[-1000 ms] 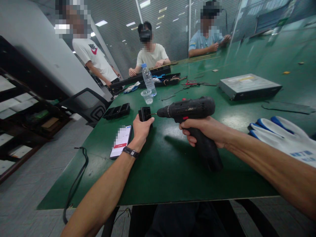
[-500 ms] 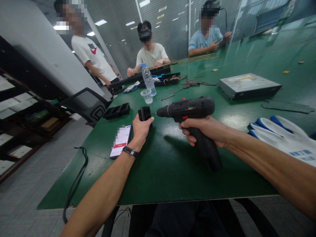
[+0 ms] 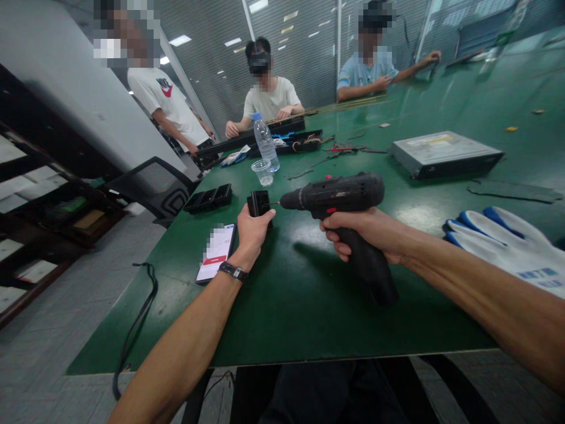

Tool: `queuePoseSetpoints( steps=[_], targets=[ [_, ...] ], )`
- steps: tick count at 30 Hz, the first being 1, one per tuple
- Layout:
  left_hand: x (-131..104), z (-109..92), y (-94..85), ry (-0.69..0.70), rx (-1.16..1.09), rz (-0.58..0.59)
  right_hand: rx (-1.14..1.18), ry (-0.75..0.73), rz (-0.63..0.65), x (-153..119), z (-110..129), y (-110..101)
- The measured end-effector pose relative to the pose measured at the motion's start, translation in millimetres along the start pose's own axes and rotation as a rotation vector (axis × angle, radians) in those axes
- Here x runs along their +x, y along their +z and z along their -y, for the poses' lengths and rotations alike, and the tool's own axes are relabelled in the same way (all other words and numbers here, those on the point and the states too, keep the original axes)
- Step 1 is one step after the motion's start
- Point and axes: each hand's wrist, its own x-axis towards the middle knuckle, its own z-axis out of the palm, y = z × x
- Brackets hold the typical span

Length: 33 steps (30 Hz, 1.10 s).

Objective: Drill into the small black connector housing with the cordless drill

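Steadying the block (image 3: pixel 259 202) near the phone (image 3: pixel 216 253) in the curled fingers of the left hand (image 3: pixel 252 232) calls for a thumb clear of the bit (image 3: pixel 274 203) and a level drill (image 3: pixel 339 193), wrapped by the right hand (image 3: pixel 359 227).

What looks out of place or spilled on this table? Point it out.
A dark cord trails over the near edge of the green table, where it might snag. Thin dark strips lie scattered beyond the drill, like stray scraps. No spill shows; the clear cup and bottle are standing.
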Motion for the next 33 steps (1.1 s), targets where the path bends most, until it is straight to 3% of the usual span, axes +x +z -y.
queuePoseSetpoints(
  steps=[33],
  targets=[
    [0.5, -0.5, 0.9, 0.000, 0.011, -0.012, 0.001, 0.002, 0.006, -1.2, 0.0, -0.3]
  ],
)
